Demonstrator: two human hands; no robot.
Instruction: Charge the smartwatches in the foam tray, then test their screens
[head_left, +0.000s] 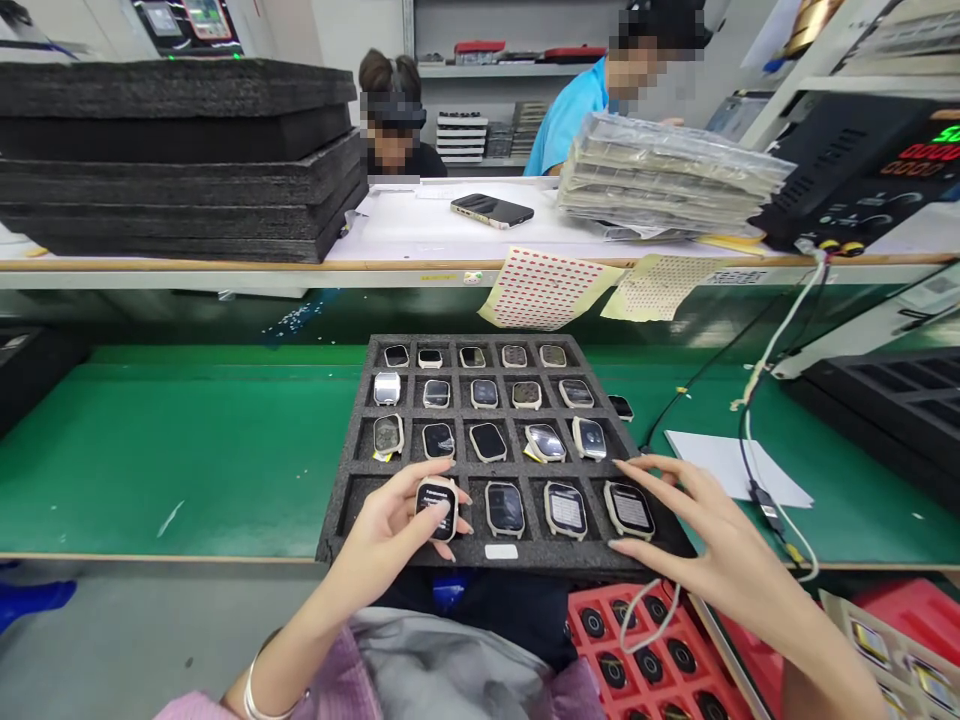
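Note:
A black foam tray (352,470) with a grid of pockets lies on the green bench, most pockets holding a smartwatch body. My left hand (390,530) is closed around one watch body (436,507) with a lit screen, held over the tray's front-left pocket. My right hand (697,530) hovers open, fingers spread, at the tray's front-right corner, beside the watch (630,508) in the last front pocket. Two more watches (505,507) (565,508) sit between the hands.
A white cable (765,400) runs down to the right of the tray, past a white paper (735,470). A red tray (637,650) of round parts sits below. Stacked black foam (172,150), a phone (491,210) and two people are across the shelf.

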